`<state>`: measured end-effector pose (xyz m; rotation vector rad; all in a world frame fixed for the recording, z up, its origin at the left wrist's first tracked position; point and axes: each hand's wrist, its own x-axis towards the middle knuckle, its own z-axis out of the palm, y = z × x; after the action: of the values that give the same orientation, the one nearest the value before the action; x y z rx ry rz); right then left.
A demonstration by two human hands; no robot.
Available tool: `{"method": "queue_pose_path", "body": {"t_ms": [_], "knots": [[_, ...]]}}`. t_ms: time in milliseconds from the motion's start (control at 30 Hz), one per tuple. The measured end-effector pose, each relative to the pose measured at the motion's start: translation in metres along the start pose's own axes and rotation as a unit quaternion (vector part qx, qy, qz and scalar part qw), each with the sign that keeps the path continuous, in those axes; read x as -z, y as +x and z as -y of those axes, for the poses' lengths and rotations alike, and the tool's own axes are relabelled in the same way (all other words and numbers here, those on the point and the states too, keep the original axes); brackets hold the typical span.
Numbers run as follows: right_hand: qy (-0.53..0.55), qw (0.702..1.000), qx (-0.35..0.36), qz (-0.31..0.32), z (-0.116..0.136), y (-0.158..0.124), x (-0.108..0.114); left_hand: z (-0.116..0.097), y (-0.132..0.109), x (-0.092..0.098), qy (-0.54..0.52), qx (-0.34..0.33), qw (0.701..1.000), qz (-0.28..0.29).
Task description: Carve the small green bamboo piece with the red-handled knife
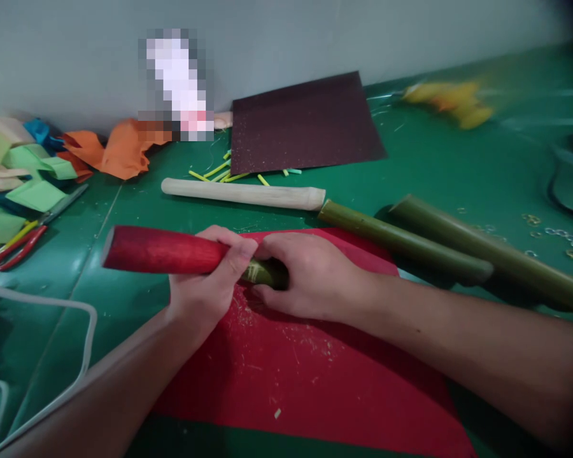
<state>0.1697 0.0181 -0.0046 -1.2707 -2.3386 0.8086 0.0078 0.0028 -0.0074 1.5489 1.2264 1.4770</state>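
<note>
A dark red cylinder (162,250) points to the left, with my left hand (210,273) wrapped round its right part. A short green bamboo-like piece (262,272) extends from that hand toward the right, in line with the red part; the join is hidden by my fingers. My right hand (305,273) curls round the right end of the green piece, thumb below. Both hands are above a red sheet (315,388) scattered with pale shavings.
A pale stick (243,194), green bamboo tubes (405,242) and a dark sheet (305,124) lie beyond my hands. Red-handled scissors (21,248) and folded paper (33,165) are at left, with a white cable (88,337) nearer. Small rings (563,235) lie right.
</note>
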Motion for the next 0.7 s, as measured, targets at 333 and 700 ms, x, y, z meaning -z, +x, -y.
{"method": "queue_pose_path", "body": {"t_ms": [333, 700], "knots": [[0.013, 1.000, 0.004, -0.003, -0.0002, -0.0004, 0.0006, 0.0005, 0.0000, 0.0050, 0.027, -0.021, 0.996, 0.085], [0.021, 1.000, 0.003, -0.001, -0.0006, 0.0002, -0.0008, 0.0030, -0.0025, 0.0034, 0.055, -0.048, 0.997, 0.039]]}}
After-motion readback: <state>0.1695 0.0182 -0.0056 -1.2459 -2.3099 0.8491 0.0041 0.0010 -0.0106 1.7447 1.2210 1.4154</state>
